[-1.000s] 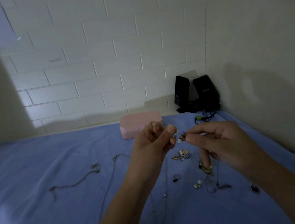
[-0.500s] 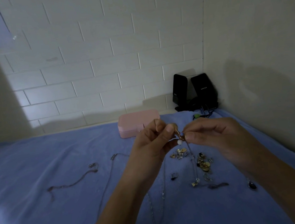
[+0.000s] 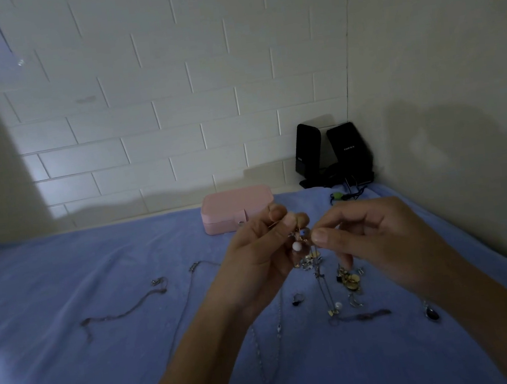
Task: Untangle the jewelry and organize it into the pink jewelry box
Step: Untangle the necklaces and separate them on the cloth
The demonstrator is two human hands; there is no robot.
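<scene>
Item: tangled jewelry (image 3: pixel 302 237) with white bead (image 3: pixel 296 246), raised over blue cloth (image 3: pixel 106 350). The left hand (image 3: pixel 254 264) and right hand (image 3: pixel 378 247) each pinch it from opposite sides, apparently to tease strands apart. Destination: pink jewelry box (image 3: pixel 235 208), closed, behind.

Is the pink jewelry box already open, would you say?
No, the pink jewelry box sits with its lid shut.

Home room, blue sheet (image 3: pixel 69 307), desktop speakers (image 3: pixel 333 154)
</scene>
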